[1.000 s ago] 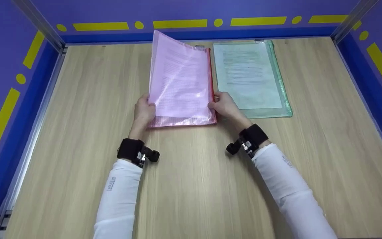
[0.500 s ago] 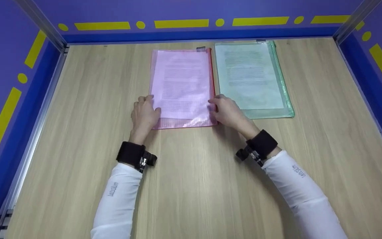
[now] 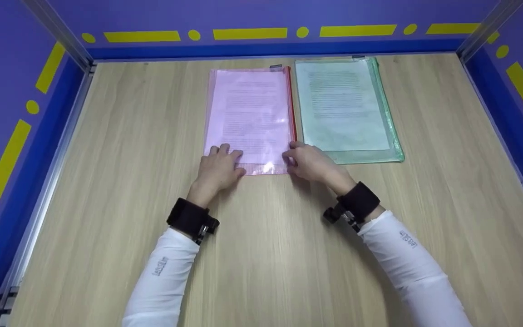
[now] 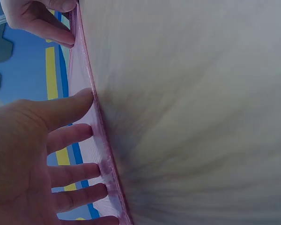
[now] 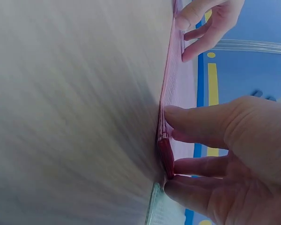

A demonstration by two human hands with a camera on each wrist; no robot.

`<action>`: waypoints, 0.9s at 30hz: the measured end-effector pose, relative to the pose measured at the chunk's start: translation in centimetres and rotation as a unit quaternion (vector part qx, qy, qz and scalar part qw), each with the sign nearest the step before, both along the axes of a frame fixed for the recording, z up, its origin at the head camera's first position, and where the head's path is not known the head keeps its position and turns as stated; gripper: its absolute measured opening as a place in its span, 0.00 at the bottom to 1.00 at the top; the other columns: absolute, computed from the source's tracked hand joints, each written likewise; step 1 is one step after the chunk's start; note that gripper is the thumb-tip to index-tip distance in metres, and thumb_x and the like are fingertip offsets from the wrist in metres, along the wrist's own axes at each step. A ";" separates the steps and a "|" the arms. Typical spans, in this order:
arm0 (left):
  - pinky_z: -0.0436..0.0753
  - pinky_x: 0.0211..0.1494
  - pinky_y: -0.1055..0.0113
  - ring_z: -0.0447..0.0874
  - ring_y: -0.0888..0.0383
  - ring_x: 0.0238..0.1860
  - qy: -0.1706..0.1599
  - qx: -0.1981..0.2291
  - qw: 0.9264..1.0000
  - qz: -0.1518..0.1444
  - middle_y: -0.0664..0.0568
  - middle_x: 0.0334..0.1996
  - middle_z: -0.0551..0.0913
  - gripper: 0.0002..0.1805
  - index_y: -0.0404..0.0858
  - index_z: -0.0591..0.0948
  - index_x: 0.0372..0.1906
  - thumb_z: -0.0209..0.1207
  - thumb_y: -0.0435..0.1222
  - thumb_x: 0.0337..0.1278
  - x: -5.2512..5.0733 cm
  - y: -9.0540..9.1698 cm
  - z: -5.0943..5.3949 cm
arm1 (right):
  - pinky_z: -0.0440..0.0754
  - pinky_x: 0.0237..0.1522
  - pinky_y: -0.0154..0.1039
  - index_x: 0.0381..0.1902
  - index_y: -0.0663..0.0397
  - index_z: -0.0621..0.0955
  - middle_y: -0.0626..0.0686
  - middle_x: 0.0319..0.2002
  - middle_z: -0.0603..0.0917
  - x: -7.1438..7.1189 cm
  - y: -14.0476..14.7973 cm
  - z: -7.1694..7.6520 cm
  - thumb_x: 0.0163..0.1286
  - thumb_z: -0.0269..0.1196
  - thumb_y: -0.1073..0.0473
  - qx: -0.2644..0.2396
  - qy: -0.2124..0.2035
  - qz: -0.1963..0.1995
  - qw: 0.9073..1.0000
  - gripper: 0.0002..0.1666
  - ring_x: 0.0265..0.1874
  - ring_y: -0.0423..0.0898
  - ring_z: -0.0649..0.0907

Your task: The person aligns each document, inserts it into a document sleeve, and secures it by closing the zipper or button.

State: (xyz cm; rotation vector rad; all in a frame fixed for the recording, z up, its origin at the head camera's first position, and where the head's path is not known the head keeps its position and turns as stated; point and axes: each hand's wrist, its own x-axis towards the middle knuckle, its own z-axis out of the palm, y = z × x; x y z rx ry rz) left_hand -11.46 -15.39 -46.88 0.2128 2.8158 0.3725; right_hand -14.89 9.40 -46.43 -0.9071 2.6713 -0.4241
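Note:
A pink see-through zip folder [image 3: 252, 113] with printed paper inside lies flat on the table, its red zip edge to the right. The left hand [image 3: 218, 170] rests at its near left corner, fingers spread over the top and thumb at the near edge. The left wrist view shows the fingertips along that edge. The right hand [image 3: 311, 162] holds the near right corner, with the thumb at the near edge and curled fingers against the red zip end [image 5: 166, 157]. A green zip folder [image 3: 345, 109] with paper lies just to the right.
The wooden table [image 3: 261, 254] is bounded by blue panels [image 3: 243, 47] with yellow marks at the back and sides. Metal rails run along the left side. Both zip folders lie near the back edge, with dark zip pulls at their far ends.
The pink folder's raised far left corner has come down, and it now lies flat. The left hand let go of its left side and moved to the near corner. The right hand slid nearer.

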 end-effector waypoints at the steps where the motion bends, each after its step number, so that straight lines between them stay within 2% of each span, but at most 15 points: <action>1: 0.74 0.63 0.41 0.66 0.38 0.68 -0.002 -0.005 1.000 -0.004 0.39 0.70 0.68 0.32 0.45 0.71 0.70 0.58 0.52 0.65 0.0 0.0 0.0 | 0.83 0.49 0.53 0.44 0.59 0.83 0.64 0.53 0.81 0.0 0.0 -0.1 0.64 0.67 0.61 0.001 0.003 -0.001 1.000 0.12 0.45 0.59 0.84; 9: 0.74 0.64 0.39 0.64 0.37 0.70 -0.013 -0.006 1.000 -0.005 0.39 0.72 0.66 0.32 0.45 0.69 0.72 0.58 0.51 0.66 -0.7 -0.4 0.1 | 0.84 0.42 0.51 0.39 0.60 0.84 0.61 0.43 0.81 0.1 -1.0 -0.4 0.64 0.64 0.65 -0.004 0.040 -0.009 0.999 0.06 0.42 0.57 0.81; 16: 0.72 0.66 0.37 0.61 0.36 0.72 -0.018 -0.005 1.000 0.008 0.38 0.74 0.63 0.32 0.44 0.68 0.72 0.56 0.50 0.67 -1.3 -0.9 -0.1 | 0.84 0.45 0.52 0.41 0.61 0.83 0.62 0.43 0.80 -0.3 -2.0 -0.8 0.65 0.62 0.67 -0.003 0.062 -0.010 0.998 0.08 0.44 0.58 0.81; 22: 0.70 0.68 0.36 0.59 0.36 0.74 -0.022 0.000 1.000 0.014 0.37 0.76 0.60 0.32 0.43 0.68 0.73 0.55 0.49 0.68 -1.7 -1.3 0.1 | 0.85 0.44 0.56 0.39 0.62 0.82 0.64 0.44 0.80 -0.7 -2.5 -1.1 0.64 0.60 0.69 -0.014 0.065 -0.023 0.998 0.07 0.50 0.64 0.82; 27: 0.70 0.68 0.37 0.59 0.36 0.74 -0.017 0.005 1.000 0.018 0.37 0.76 0.60 0.31 0.43 0.68 0.72 0.55 0.48 0.68 -1.9 -1.5 0.1 | 0.85 0.43 0.58 0.40 0.60 0.82 0.64 0.46 0.80 -1.0 -2.8 -1.2 0.64 0.60 0.67 -0.003 0.070 -0.036 0.997 0.07 0.57 0.66 0.81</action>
